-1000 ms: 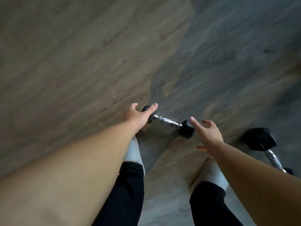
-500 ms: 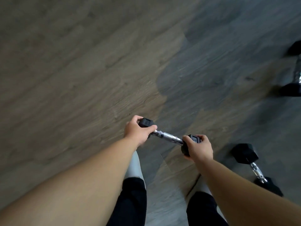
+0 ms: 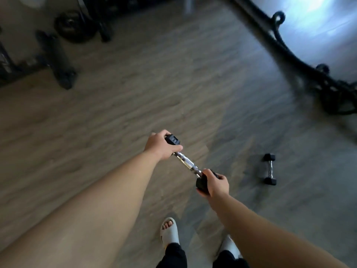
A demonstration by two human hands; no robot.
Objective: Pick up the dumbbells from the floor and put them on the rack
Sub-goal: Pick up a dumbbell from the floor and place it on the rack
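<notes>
In the upper left of the frame, a blurred round black weight plate (image 3: pixel 74 26) and dark gym equipment (image 3: pixel 56 59) are seen on the grey-brown wood-plank floor (image 3: pixel 135 89). At the centre, a black hexagonal-headed dumbbell with a knurled chrome handle (image 3: pixel 186 163) is held above the floor by both ends: its upper-left head is enclosed by the left hand (image 3: pixel 160 145), grip closed around it, and its lower-right head is clasped by the right hand (image 3: pixel 216 183), grip likewise closed. Below, white slide sandals (image 3: pixel 170 232) are visible. Right of centre, a second small black dumbbell (image 3: pixel 270 169) lies on the floor, well apart. A thick black rope (image 3: pixel 289 55) crosses the upper right.
</notes>
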